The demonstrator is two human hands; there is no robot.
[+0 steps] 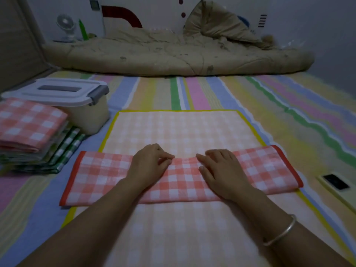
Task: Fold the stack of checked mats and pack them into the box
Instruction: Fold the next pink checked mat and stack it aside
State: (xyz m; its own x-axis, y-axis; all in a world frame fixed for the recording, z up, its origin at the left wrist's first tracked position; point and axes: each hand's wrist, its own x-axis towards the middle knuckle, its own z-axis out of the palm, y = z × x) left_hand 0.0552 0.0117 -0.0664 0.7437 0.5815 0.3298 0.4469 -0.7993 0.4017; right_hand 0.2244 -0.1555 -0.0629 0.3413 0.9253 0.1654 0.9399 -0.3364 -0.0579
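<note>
At far left we see the stack of checked mats [28, 135], just beside the lidded box [81, 110]. In the middle the red checked mat [96, 176], folded into a long strip, lies across a pale yellow-edged mat [173, 128]. Our left hand [150, 164] rests on the strip with fingers bent, tips at its far edge; we cannot tell whether they pinch it. Our right hand [221, 170] lies flat near it, fingers straight, pressing the strip. A phone [336, 182] lies far right.
</note>
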